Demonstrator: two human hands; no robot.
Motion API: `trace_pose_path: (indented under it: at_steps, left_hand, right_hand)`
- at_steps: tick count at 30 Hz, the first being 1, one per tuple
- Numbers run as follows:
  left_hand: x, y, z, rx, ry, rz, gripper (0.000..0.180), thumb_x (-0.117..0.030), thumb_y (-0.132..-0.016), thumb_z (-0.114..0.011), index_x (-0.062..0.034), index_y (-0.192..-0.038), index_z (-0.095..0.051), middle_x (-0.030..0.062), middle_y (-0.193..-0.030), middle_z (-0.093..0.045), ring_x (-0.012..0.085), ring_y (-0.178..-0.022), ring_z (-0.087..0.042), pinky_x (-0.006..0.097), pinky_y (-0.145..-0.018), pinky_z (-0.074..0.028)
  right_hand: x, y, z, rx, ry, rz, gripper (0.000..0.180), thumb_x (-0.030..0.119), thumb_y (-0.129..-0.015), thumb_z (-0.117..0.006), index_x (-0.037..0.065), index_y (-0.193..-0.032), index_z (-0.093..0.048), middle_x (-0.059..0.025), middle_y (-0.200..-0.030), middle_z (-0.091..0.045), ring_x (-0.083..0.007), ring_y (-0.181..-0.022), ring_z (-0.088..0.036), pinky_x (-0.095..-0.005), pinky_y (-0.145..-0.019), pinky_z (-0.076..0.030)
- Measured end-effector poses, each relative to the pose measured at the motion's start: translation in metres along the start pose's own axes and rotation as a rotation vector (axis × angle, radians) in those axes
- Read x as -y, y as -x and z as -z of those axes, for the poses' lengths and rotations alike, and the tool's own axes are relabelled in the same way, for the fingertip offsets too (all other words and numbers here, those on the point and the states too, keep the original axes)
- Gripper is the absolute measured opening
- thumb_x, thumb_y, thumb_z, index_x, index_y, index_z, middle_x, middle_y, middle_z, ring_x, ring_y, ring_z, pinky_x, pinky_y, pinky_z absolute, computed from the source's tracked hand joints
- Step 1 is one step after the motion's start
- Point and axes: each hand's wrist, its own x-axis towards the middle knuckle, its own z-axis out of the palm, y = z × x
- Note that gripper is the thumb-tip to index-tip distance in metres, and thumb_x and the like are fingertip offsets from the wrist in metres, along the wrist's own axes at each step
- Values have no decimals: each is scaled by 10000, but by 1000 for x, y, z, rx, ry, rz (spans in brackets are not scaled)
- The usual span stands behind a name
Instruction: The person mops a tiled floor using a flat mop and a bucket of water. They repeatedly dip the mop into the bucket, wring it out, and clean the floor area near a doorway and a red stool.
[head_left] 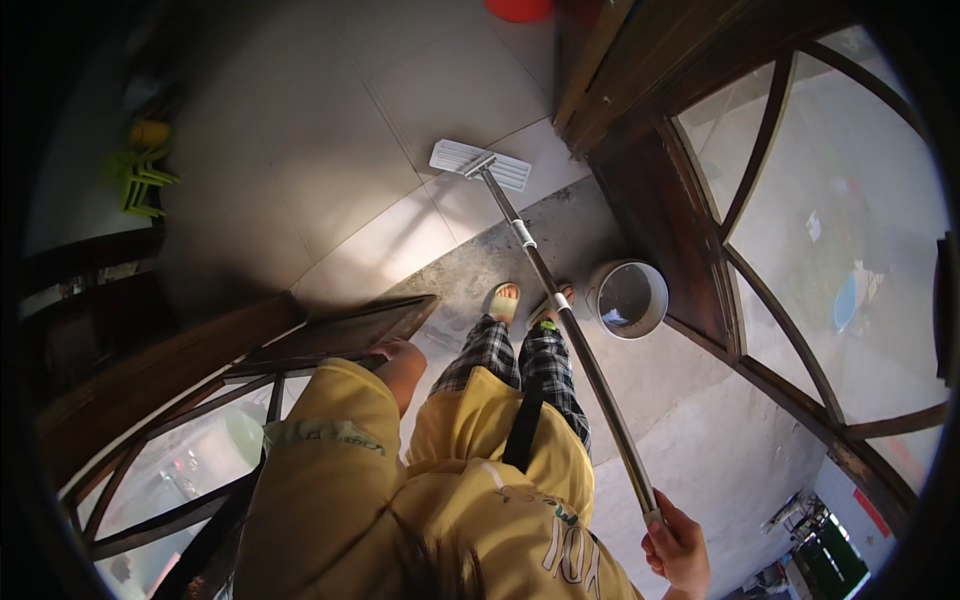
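My right hand (678,543), at the lower right, is closed round the top end of a flat mop's metal handle (575,330). The handle slants up and away past my feet to the mop's white rectangular head (480,164), which lies on the pale tiles just beyond the doorway. My left hand (396,356) is at the dark wooden door (350,335) on the left, against its edge. Its fingers are mostly hidden, so its grip does not show. To the right of my sandalled feet stands a round bucket (629,299), with what looks like water in the bottom.
Another wooden door with curved glass panes (735,250) stands open on the right. Pale floor tiles (330,150) stretch beyond a rough concrete threshold (480,245). A green plastic stool (145,180) is at the far left, and a red object (519,9) shows at the top edge.
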Motion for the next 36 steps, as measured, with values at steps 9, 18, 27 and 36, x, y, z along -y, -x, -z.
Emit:
trace_pose_path:
  at_steps: [9,18,27,36]
  left_hand:
    - [50,-113,20,-245,-166,-132,333,-111,-885,-398,-14,-1189,-493,148,-1241,-487,372,-1033,-534,603,-700,-447]
    - [121,-55,130,-453,-89,-285,306,-220,-837,-517,-51,-1073,-615,152,-1123,-590,287,-1033,-572,400,-855,-443]
    - [-39,297,119,-770,266,-1835,821,-116,-686,-693,-185,-1393,-281,131,-1392,-327,311,-1278,-318,448,-1039,-265]
    - [-96,473,94,-716,430,-2332,64,-51,-738,-595,-49,-798,-614,96,-629,-569,183,-524,-517,287,-514,-430]
  right_hand:
    - [-27,35,-22,-136,-88,-86,465,84,-873,-521,46,-1322,-411,29,-575,-448,-32,-444,-364,-186,-388,-298]
    - [-75,70,4,-254,267,-19,462,78,-811,-623,55,-1256,-501,-59,-560,-496,-96,-468,-427,-239,-482,-382]
    - [-177,175,14,-266,450,65,449,101,-796,-634,45,-1225,-515,-158,-678,-598,-297,-546,-543,-326,-541,-433]
    - [-307,268,97,-550,-606,778,530,370,-971,-294,-62,-1232,-456,-159,-721,-637,-84,-341,-485,-155,-325,-379]
